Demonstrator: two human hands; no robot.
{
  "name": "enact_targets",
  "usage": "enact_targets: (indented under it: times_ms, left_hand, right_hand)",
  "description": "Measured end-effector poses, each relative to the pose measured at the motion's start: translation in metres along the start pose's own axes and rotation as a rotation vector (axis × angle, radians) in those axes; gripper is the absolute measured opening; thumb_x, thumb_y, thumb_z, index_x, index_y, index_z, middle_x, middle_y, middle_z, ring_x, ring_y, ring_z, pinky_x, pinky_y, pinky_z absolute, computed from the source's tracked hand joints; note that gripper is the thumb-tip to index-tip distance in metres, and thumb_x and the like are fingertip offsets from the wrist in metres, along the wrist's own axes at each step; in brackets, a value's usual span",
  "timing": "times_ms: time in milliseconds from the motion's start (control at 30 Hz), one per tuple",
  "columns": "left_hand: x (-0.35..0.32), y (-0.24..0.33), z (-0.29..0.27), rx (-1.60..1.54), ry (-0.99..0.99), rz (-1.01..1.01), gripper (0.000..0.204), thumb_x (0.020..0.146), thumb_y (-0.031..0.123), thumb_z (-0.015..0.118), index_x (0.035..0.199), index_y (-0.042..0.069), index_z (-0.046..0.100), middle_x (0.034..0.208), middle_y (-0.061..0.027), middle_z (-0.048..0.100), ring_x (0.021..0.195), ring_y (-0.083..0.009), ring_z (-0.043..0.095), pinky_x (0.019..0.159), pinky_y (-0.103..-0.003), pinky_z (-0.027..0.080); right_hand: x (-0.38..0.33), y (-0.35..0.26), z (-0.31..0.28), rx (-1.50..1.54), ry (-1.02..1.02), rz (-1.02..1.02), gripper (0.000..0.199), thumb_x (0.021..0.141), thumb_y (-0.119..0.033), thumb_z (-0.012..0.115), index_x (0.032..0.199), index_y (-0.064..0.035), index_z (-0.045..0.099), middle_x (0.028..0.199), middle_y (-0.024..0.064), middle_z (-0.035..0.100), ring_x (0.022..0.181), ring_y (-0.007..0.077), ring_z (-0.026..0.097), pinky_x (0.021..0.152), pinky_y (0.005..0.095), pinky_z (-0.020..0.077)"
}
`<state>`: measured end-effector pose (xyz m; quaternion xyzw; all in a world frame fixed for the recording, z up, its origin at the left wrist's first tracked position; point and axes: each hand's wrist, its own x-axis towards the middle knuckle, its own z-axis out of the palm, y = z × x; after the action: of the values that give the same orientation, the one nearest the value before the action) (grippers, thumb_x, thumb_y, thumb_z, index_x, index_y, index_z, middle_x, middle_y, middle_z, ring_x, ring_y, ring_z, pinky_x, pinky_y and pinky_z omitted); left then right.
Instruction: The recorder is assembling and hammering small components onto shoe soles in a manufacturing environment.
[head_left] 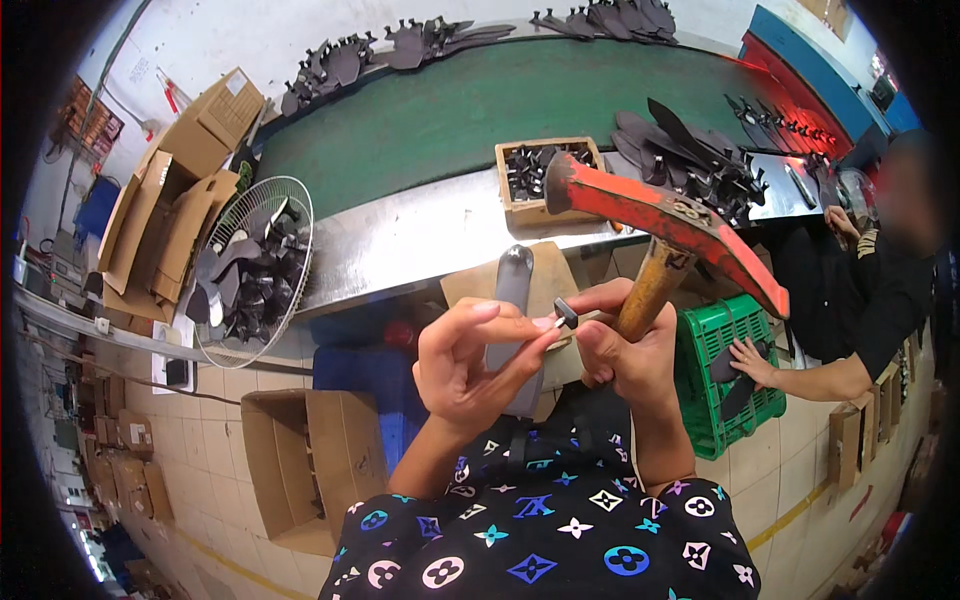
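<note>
My left hand (475, 360) pinches a small dark heel tip with a pale pin (566, 313) between thumb and fingertips. My right hand (640, 365) is wrapped round the wooden handle (652, 285) of a hammer, its worn orange-red head (670, 215) raised above the hand. The right index fingertip is close to the heel tip; whether it touches cannot be told. Just behind my left hand a long grey upright piece (514, 275) with a rounded top stands before a brown board (550, 262). Its lower part is partly hidden by my hand.
A wooden box (552, 212) of small black parts rests on the metal bench edge (400, 240) beside a green belt (430, 120). Dark shoe soles with heels (690, 150) lie further right. At left are a wire basket (312, 235) and cartons (345, 450). A co-worker's hand (752, 362) is at a green crate (700, 400).
</note>
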<state>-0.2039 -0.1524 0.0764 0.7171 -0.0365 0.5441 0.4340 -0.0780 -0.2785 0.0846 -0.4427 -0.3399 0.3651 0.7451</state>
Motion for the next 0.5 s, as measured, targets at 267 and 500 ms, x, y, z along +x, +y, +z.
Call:
enact_targets:
  times_ms: [267, 500]
  left_hand:
    - [-0.001, 0.017, -0.017, 0.246, -0.228, 0.143, 0.08, 0.073, -0.01, 0.082, 0.136, 0.004, 0.035, 0.099, -0.0159, 0.072, 0.081, -0.0228, 0.065, 0.065, -0.03, 0.055]
    - [-0.001, -0.001, -0.016, 0.336, -0.326, 0.618, 0.033, 0.082, 0.0, 0.066, 0.113, -0.007, 0.058, 0.1, -0.0205, 0.069, 0.085, -0.0262, 0.066, 0.075, -0.034, 0.058]
  right_hand:
    - [-0.008, 0.01, -0.005, 0.103, -0.057, -0.022, 0.026, 0.087, -0.011, 0.076, 0.105, 0.0051, 0.066, 0.084, 0.0121, 0.071, 0.049, 0.0039, 0.049, 0.042, 0.0189, 0.0367]
    - [-0.01, 0.004, -0.007, 0.049, 0.018, 0.097, 0.023, 0.085, -0.01, 0.077, 0.1, 0.0044, 0.066, 0.087, 0.0145, 0.072, 0.049, 0.0033, 0.049, 0.041, 0.0181, 0.0361]
